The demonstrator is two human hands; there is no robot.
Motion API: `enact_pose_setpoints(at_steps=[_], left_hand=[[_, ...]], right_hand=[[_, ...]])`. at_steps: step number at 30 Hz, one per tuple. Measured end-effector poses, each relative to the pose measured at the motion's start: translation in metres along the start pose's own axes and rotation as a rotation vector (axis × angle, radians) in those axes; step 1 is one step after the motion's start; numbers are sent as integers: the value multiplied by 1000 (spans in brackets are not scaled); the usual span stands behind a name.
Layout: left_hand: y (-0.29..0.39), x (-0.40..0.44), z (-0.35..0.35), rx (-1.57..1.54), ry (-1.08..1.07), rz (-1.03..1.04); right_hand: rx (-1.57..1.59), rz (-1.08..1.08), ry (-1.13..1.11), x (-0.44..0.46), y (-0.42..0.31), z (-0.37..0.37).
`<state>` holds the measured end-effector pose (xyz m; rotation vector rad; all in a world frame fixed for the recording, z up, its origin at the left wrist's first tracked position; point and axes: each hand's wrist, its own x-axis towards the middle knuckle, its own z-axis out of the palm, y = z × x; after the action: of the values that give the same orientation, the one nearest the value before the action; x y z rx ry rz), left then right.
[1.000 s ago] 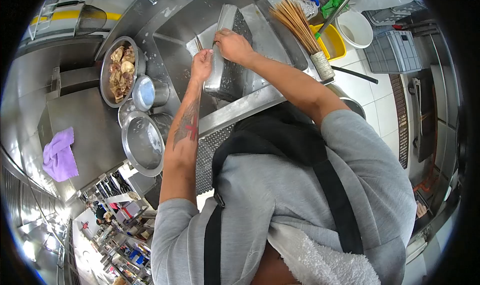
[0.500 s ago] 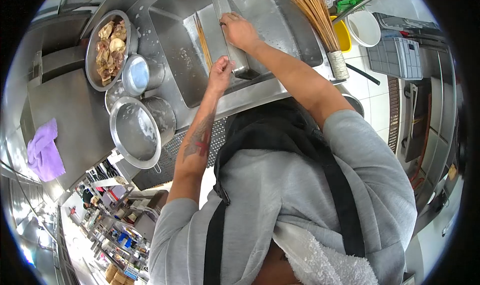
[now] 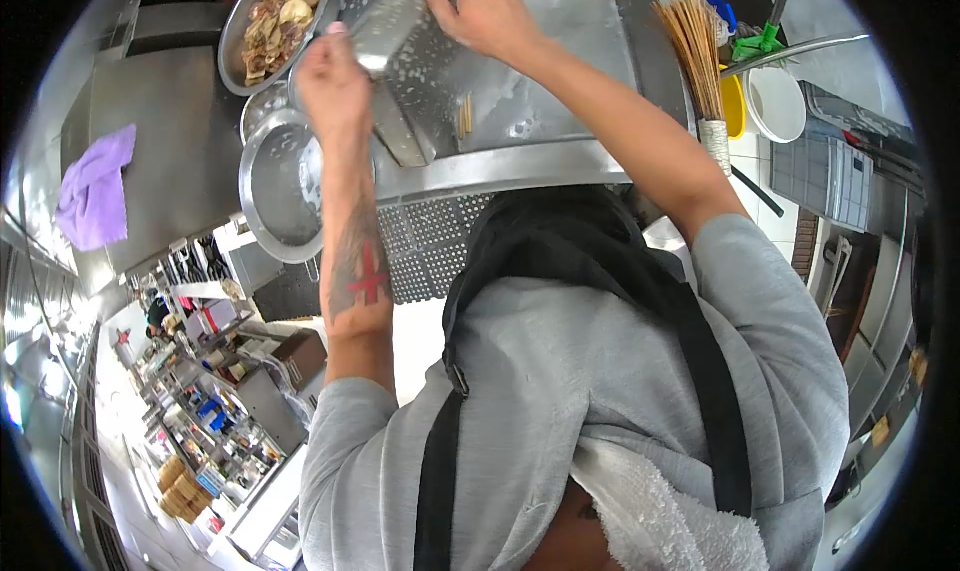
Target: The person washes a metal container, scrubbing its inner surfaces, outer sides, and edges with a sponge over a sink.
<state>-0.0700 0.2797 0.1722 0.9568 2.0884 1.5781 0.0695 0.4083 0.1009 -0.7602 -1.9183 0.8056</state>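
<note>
A long stainless steel box (image 3: 390,26) is raised and tilted over the left side of the sink (image 3: 575,66), with water droplets and foam around it. My right hand (image 3: 480,13) grips its far end, thumb along the edge. My left hand (image 3: 335,76) is closed at its near left end; the fingers' exact hold is blurred. A few thin wooden sticks (image 3: 465,117) lie on the wet sink bottom below the box.
Left of the sink stand a metal bowl of meat pieces (image 3: 275,33) and a metal strainer bowl (image 3: 280,196). A purple cloth (image 3: 98,186) lies on the steel counter. On the right are a bamboo whisk brush (image 3: 692,56) and a white bucket (image 3: 776,106).
The steel box has come up off the sink bottom and moved left, now tilted. Both hands have moved farther away and left with it. Several sticks lying beside it earlier are now mostly hidden.
</note>
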Motion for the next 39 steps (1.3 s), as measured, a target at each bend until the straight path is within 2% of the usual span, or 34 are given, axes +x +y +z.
enact_pose_setpoints(at_steps=[1, 3, 4, 6, 8, 9, 10, 12, 15, 17, 19, 20, 21, 22, 24, 25, 27, 28, 32, 33, 35, 36, 39], left_hand=[[29, -18, -13, -79, -3, -21], [62, -55, -34, -261, -62, 41], [57, -70, -48, -199, -45, 104], [47, -98, -64, -147, -26, 184], [45, -128, -65, -289, 133, 232], [39, -141, -72, -307, 135, 244], [30, -152, -80, -297, 119, 243], [7, -170, -100, -260, 95, 306], [-6, -208, -116, -273, 46, 258], [-19, -230, -124, -88, 32, 272], [-43, -246, -121, -9, 54, 271], [-41, -256, -116, -45, 81, 310], [-40, -260, -114, 60, 146, 407], [-49, -257, -114, 88, 161, 443], [-29, -262, -120, 20, 182, 412], [-22, -268, -125, 15, 203, 407], [-6, -268, -131, -173, 152, 233], [-2, -269, -128, -319, 143, 177], [-32, -260, -113, -367, 128, 339], [-24, -268, -110, -415, 163, 267], [-11, -281, -109, -493, 187, 151], [-17, -277, -106, -503, 180, 153], [-18, -273, -102, -530, 231, 135]], right_hand=[[11, -2, -5, -1, -23, -10], [-36, -506, 369, 4, -64, -30], [-35, -528, 381, -1, -75, -34], [101, -352, 69, -20, -89, -36], [74, -380, 66, -46, -97, -32], [57, -397, 52, -57, -102, -30], [17, -386, -56, -67, -108, -36], [9, -384, -39, -92, -121, -41], [-3, -395, -10, -125, -139, -45], [-11, -312, -34, -146, -152, -46], [-62, -355, -74, -165, -154, -43], [-49, -284, -82, -173, -155, -40], [-40, -208, -90, -180, -159, -37], [-29, -233, -142, -187, -165, -36], [-74, -98, -90, -193, -178, -37], [-74, -113, -106, -196, -186, -38], [-204, -327, 38, -193, -199, -44], [-245, -373, 35, -192, -205, -46], [-258, -361, 103, -199, -224, -52], [-224, -301, 81, -203, -227, -50], [-205, -394, 47, -209, -226, -47], [-342, -396, -15, -221, -239, -48], [-177, -653, -63, -217, -237, -66]])
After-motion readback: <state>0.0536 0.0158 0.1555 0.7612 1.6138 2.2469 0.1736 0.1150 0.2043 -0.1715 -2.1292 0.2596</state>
